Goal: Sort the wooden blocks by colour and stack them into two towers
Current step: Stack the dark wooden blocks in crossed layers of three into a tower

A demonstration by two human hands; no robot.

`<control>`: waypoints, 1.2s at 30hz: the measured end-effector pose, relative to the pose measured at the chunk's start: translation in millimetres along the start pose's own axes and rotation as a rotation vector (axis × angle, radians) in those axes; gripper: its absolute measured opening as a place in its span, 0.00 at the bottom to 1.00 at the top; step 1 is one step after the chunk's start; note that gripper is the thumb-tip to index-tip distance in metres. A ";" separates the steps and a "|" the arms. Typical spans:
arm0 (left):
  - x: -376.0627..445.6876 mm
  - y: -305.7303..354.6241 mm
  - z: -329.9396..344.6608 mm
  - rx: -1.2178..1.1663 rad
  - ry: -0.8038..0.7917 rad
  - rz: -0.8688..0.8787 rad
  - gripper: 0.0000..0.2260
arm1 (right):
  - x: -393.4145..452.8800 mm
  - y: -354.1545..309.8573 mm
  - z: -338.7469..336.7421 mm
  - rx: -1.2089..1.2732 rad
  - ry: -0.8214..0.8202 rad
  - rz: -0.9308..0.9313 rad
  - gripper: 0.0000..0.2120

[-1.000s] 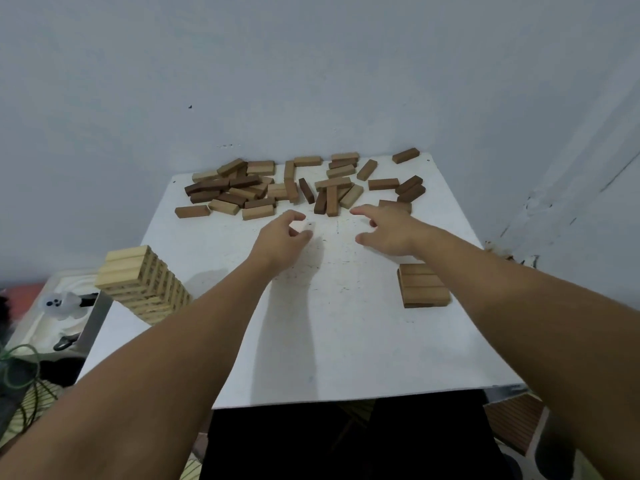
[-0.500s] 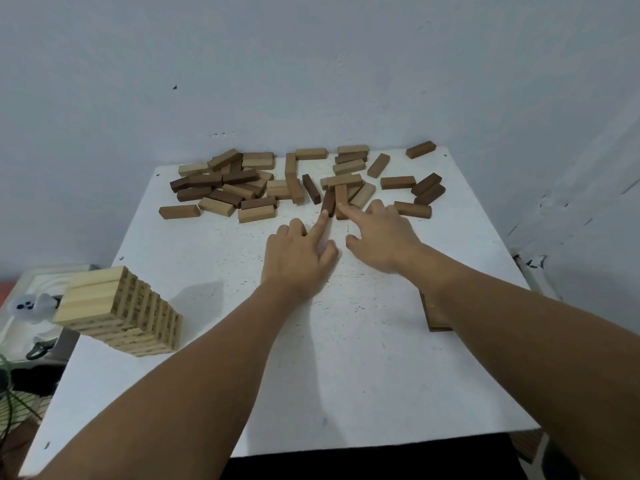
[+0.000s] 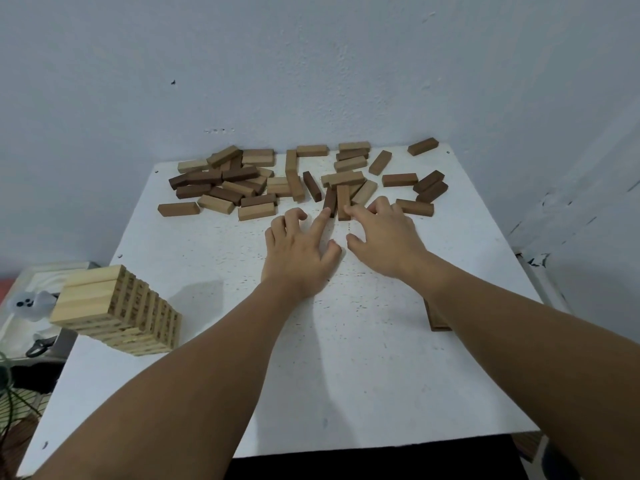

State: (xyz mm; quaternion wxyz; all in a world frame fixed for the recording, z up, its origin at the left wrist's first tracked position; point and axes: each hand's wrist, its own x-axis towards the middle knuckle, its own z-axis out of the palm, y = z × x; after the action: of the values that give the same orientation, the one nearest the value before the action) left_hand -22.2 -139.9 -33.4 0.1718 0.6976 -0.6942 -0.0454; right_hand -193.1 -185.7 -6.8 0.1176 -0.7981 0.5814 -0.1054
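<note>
- Wooden blocks, pale and dark brown, lie scattered (image 3: 249, 188) along the far edge of the white square worktop (image 3: 346, 375), many touching or overlapping.
- At the near edge of that scatter the left hand (image 3: 299, 251) stretches its index finger to touch the near end of a dark brown block (image 3: 330, 201); the other fingers are loosely bent and hold nothing.
- Just beside it the right hand (image 3: 384, 240) sets its index fingertip on the near end of a mid-brown block (image 3: 343, 201) lying alongside; this grip also has nothing enclosed.
- A tall tower of pale blocks (image 3: 117, 311) stands at the near left corner; a low layer of brown blocks (image 3: 437, 317) sits toward the right edge, mostly hidden by the right forearm.
- To do this step well, I would draw each block straight back out of the pile with the fingertip, then pinch its long sides once it is free.
- Slide slowly: neighbouring blocks touch and may drag along.
- Judge each shade carefully before stacking, since the mid-brown piece is close to both colours.
</note>
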 end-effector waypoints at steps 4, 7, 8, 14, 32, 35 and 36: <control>-4.0 1.5 0.1 -0.062 0.122 0.027 0.17 | -1.6 0.0 3.1 0.024 0.018 0.008 0.27; -5.3 1.3 0.5 -0.061 0.139 0.027 0.20 | -1.7 -2.1 4.7 -0.028 0.001 -0.010 0.28; -4.9 1.0 0.6 -0.059 0.117 0.022 0.22 | -1.8 -2.5 4.6 -0.029 -0.003 -0.017 0.27; -2.6 0.0 1.5 -0.084 0.153 0.025 0.13 | -2.7 0.9 3.7 -0.025 0.113 -0.059 0.17; 1.8 -7.4 -3.6 -0.318 0.058 0.015 0.22 | 0.5 4.2 -4.3 0.328 -0.029 -0.079 0.23; 2.1 -6.5 -5.0 -0.284 0.065 0.038 0.21 | 7.1 10.3 -7.3 0.167 -0.032 -0.006 0.29; 3.1 -6.8 -4.5 -0.287 0.069 0.033 0.20 | 9.3 10.7 -7.0 0.086 -0.048 0.008 0.28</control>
State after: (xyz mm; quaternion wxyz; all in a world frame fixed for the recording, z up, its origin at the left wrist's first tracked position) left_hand -14.3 -142.3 -30.7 0.2939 0.6555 -0.6857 -0.1174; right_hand -202.1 -198.2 -3.2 0.1664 -0.7922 0.5766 -0.1107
